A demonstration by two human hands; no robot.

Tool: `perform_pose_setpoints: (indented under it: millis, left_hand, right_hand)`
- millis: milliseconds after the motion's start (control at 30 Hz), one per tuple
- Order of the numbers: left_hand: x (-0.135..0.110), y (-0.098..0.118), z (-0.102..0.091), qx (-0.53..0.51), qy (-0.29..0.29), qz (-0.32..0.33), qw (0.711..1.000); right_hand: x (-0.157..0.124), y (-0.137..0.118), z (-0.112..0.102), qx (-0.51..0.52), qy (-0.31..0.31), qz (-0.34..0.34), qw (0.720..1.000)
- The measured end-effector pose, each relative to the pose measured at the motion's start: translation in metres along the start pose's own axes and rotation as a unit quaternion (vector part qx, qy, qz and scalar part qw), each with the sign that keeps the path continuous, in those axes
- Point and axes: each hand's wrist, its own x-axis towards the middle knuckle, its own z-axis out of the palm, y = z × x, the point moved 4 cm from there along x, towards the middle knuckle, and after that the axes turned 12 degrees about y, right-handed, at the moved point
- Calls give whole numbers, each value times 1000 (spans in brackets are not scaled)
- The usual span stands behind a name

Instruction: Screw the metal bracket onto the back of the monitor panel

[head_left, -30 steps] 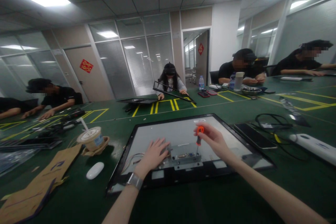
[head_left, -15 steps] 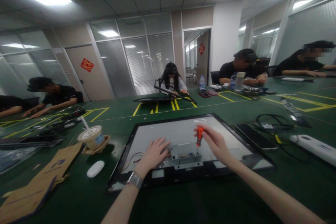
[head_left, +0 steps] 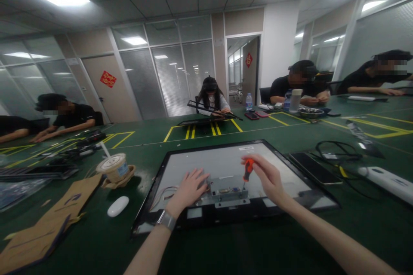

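Note:
A flat monitor panel (head_left: 226, 159) lies face down on the green table in front of me. A grey metal circuit cover (head_left: 226, 191) sits near its front edge, with thin wires trailing to its left. My left hand (head_left: 189, 189) rests flat on the left end of that cover, fingers spread. My right hand (head_left: 267, 176) is closed around an orange-handled screwdriver (head_left: 248, 169), held nearly upright with its tip on the cover's right side.
A lidded drink cup with a straw (head_left: 112, 167), a white mouse (head_left: 118, 206) and brown paper bags (head_left: 45, 227) lie to the left. A black phone (head_left: 314, 167), cables (head_left: 335, 150) and a white power strip (head_left: 387, 180) lie to the right. Several people work around the table.
My right hand and the screwdriver shifted slightly right and lower. The person at the far side has lowered their frame toward the table. My left hand stays put.

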Motion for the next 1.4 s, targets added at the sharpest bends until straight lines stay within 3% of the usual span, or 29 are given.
perform_pose_setpoints:
  millis: [300, 533, 767, 1133, 1400]
  left_hand:
    - [0, 4, -2, 7, 0, -3, 1000]
    - [0, 1, 0, 4, 4, -3, 1000]
    - [0, 2, 0, 10, 0, 0, 1000]
    - [0, 2, 0, 8, 2, 2, 1000]
    - [0, 2, 1, 17, 4, 3, 1000]
  right_hand:
    - [2, 2, -3, -30, 37, -20, 999]
    - [-2, 7, 0, 22, -4, 25, 999]
    - [1, 8, -2, -47, 24, -11, 999]
    - [1, 10, -2, 13, 3, 41, 999]
    - [4, 9, -2, -43, 35, 6, 998]
